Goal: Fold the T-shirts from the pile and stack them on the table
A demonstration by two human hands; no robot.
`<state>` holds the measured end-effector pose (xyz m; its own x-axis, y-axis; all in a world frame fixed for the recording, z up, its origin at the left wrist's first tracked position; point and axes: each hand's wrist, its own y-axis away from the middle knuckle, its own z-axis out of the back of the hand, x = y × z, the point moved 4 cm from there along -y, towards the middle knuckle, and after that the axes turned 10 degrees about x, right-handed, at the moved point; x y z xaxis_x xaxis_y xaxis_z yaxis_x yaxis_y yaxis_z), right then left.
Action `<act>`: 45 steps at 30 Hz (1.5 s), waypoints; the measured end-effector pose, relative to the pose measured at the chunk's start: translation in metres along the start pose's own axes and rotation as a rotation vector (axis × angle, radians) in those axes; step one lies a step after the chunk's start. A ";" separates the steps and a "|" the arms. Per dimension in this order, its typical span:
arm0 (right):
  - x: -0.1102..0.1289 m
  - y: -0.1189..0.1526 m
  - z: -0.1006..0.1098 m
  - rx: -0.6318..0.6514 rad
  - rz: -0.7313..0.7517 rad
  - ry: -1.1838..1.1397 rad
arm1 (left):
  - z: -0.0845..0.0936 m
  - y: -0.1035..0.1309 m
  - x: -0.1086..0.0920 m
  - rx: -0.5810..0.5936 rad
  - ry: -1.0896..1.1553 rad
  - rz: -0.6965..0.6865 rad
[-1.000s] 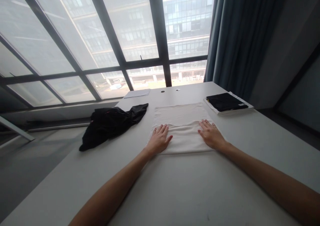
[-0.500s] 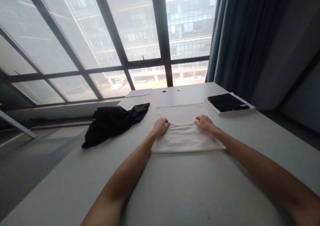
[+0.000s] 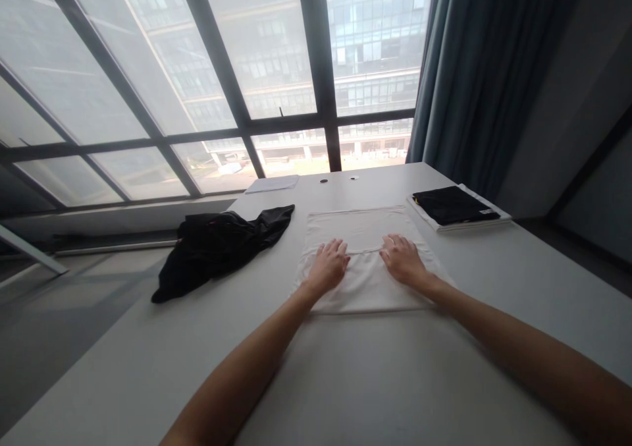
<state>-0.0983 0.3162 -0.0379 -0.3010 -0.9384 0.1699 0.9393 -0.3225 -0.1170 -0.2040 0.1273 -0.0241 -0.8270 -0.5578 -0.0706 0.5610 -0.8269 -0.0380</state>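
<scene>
A white cloth (image 3: 368, 288), folded into a rough rectangle, lies on the white table (image 3: 395, 380) in front of me. A folded edge runs across its middle, between my hands, and soft wrinkles show below it. My left hand (image 3: 332, 263) rests on the left part of the cloth, palm down with its fingers spread a little. On the right part lies my right hand (image 3: 401, 257), also palm down, its fingers loosely apart. Neither hand grips the fabric.
A crumpled black garment (image 3: 217, 251) lies over the table's left edge. Folded black cloth (image 3: 451, 204) sits on folded white cloth (image 3: 501, 219) at the right. White sheets (image 3: 271, 184) lie at the far left corner. Windows and a curtain (image 3: 474, 70) stand behind.
Both hands have let go of the folded edge and now lie flatter on the cloth, fingers opened out. The cloth's near edge sits slightly closer to me.
</scene>
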 end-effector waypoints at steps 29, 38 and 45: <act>-0.060 0.059 -0.008 0.110 0.012 -0.008 | -0.018 0.008 -0.018 0.125 0.041 0.045; -0.062 0.054 -0.008 0.051 0.011 -0.157 | -0.008 0.038 0.034 0.010 0.180 0.117; -0.136 0.053 0.058 -0.033 -0.358 -0.638 | 0.003 0.054 0.074 -0.258 0.308 0.144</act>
<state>0.0016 0.4343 -0.0105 -0.4246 -0.5233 0.7388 0.7929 -0.6089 0.0244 -0.2353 0.0414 -0.0284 -0.7117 -0.5864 -0.3868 0.6932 -0.6753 -0.2518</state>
